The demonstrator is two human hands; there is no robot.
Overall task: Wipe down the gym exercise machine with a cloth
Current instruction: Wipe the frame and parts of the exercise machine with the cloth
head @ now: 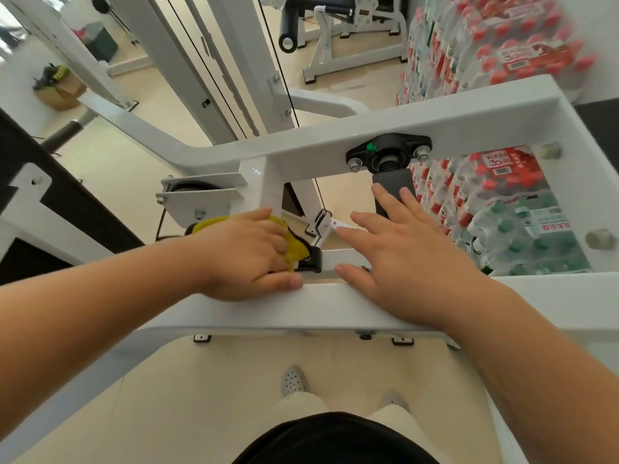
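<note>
The cream floor (214,390) carries the white exercise machine (301,306) at centre, grey perforated shoes (294,380) at 6 o'clock, stacked bottle packs (509,202) (red and green caps) at 3, a cardboard box (62,95) at 10, and another machine (355,51) at 1.

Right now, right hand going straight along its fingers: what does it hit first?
Probably the black grip hanging below the white crossbar; the right hand has its longest fingertips seemingly at it already, though depth is unclear.

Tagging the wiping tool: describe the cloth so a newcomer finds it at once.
Find the white machine frame crossing mid-view. On its near bar, the left hand grips the cloth. It is the only yellow thing there, bunched beside a black bracket.
</note>
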